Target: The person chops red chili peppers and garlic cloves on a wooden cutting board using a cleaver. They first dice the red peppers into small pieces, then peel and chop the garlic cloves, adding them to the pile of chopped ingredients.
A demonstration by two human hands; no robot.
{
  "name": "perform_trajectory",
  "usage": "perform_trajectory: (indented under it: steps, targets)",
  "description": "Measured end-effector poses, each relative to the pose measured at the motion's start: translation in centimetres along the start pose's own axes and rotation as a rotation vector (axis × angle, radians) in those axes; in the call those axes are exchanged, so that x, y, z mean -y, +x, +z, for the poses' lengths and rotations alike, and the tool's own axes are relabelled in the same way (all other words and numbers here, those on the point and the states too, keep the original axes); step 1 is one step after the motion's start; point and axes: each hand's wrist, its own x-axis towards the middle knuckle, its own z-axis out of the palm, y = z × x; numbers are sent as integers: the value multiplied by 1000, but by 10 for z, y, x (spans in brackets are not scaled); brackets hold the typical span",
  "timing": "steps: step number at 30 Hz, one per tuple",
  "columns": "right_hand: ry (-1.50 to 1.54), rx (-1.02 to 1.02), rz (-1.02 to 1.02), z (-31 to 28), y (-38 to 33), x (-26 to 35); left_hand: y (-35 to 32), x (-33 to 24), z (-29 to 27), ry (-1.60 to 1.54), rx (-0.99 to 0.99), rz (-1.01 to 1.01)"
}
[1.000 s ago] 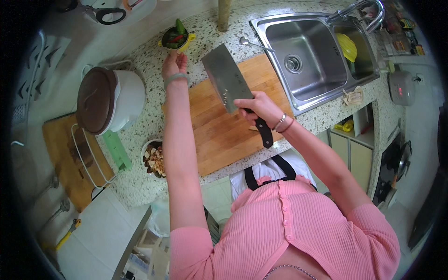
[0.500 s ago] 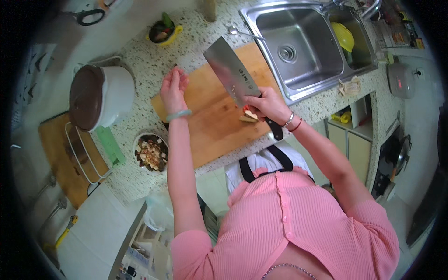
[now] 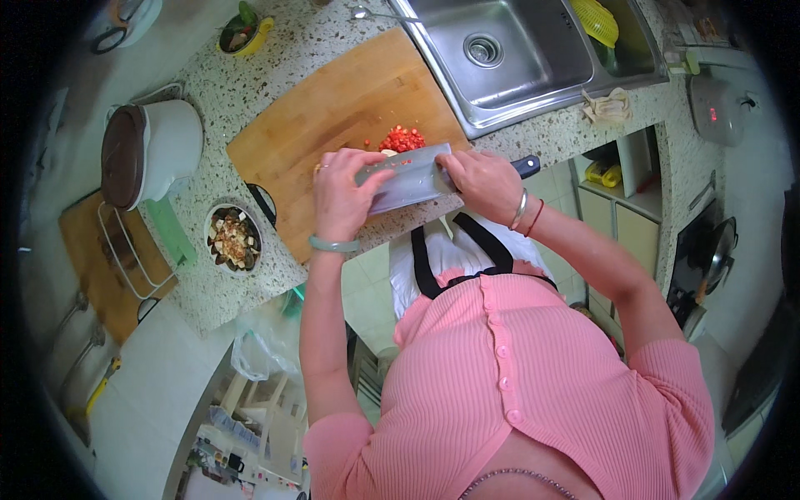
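Note:
My right hand (image 3: pixel 492 187) is closed around a cleaver (image 3: pixel 421 185) where blade meets handle; the black handle end sticks out to the right. The broad blade is tilted over the near edge of the wooden cutting board (image 3: pixel 333 100). My left hand (image 3: pixel 343 190) is at the blade's left end, thumb over the face and fingers along the far edge. Small bits cling to the blade. Just beyond it lies a pile of chopped red chili (image 3: pixel 404 139). A pale piece, possibly garlic (image 3: pixel 388 153), shows by my left fingertips.
Left of the board stands a bowl of dark and pale chopped food (image 3: pixel 234 240). Behind it is a white container with a brown lid (image 3: pixel 158 150). A yellow cup (image 3: pixel 247 37) and a spoon (image 3: pixel 362 13) are at the back. A steel sink (image 3: pixel 533 58) borders the board's right.
The cleaver has come down from upright above the board to tilted at its near edge. My left hand has moved right onto the blade. The red chili pile now shows.

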Motion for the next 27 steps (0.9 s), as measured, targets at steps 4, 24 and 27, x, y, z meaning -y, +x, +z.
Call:
perform_trajectory:
  steps: [4,24,27]
  targets:
    - [-4,-7,-25,2,-16,-3,-1,4,13,-4,-82,-39]
    - [587,128,457,-5,-53,-24,-43,42,94,201,-309,169]
    - [567,126,429,-2,-48,-17,-42,44,101,138,-359,183]
